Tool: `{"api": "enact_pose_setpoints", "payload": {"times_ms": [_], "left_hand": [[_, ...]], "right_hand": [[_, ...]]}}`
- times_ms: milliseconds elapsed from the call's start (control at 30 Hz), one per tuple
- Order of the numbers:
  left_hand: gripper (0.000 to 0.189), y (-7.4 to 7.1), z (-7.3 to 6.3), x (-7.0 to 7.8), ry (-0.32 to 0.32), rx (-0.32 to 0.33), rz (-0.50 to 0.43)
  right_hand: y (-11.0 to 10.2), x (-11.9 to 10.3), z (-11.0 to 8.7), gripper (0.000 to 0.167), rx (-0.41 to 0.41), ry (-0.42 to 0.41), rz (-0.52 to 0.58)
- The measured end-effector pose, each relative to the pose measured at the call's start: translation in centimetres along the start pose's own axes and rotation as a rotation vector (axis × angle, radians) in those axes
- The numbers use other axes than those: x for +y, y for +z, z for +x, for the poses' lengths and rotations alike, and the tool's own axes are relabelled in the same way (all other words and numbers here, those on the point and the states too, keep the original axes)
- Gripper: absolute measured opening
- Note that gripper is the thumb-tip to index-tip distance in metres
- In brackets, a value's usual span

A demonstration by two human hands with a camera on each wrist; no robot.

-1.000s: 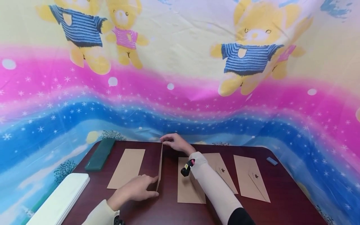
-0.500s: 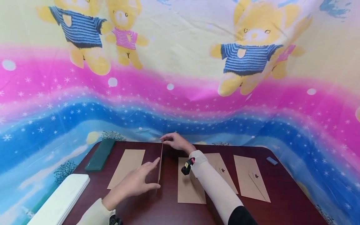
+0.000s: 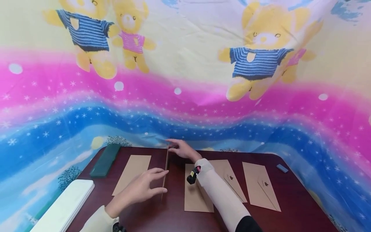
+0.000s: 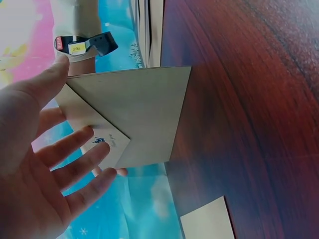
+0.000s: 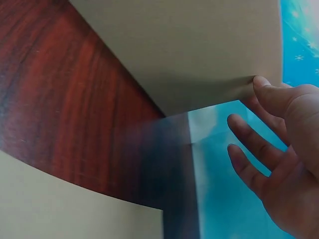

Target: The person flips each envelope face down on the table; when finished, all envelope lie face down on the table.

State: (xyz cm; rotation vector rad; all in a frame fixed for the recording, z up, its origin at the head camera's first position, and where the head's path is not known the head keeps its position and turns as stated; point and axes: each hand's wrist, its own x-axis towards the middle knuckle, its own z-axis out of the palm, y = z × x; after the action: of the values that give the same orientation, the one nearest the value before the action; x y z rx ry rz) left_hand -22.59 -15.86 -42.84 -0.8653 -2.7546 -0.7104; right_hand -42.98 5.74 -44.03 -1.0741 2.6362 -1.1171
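Note:
A brown paper envelope (image 4: 144, 109) stands on its edge above the table, seen almost edge-on in the head view. Its pointed flap with a small printed emblem faces the left palm in the left wrist view. At its far end, my right hand (image 3: 184, 150) pinches the envelope between thumb and index finger, the other fingers loose. My left hand (image 3: 142, 185) is at the near part with fingers spread and fairly straight. Its thumb and index tips overlap the envelope's edge in the head view; whether they press on it is hard to tell.
One plain envelope (image 3: 131, 174) lies flat on the left. Right of the hands are more envelopes, one (image 3: 195, 196) partly under the right arm and another (image 3: 258, 180) farther right. A green case (image 3: 105, 161), a white case (image 3: 66, 206) and a small blue block (image 3: 282, 168) lie near the table's sides.
My left hand has let its grip on the envelope's near end loosen, spread its fingers and shifted slightly forward. The right hand still pinches the far end. The head view has tilted slightly.

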Motion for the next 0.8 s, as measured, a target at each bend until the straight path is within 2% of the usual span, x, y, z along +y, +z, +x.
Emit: {"api": "enact_pose_setpoints", "payload": {"times_ms": [333, 600, 800], "left_hand": [[0.064, -0.1, -0.1, -0.2, 0.001, -0.010, 0.004], [0.066, -0.2, -0.2, -0.4, 0.010, -0.024, 0.011], [0.068, -0.3, -0.3, -0.4, 0.010, -0.043, 0.009]], "right_hand": [[2.3, 1.1, -0.4, 0.035, 0.015, 0.065, 0.056], [3.5, 2.4, -0.9, 0.032, -0.011, 0.147, 0.018], [4.1, 2.9, -0.9, 0.030, -0.027, 0.168, -0.055]]}}
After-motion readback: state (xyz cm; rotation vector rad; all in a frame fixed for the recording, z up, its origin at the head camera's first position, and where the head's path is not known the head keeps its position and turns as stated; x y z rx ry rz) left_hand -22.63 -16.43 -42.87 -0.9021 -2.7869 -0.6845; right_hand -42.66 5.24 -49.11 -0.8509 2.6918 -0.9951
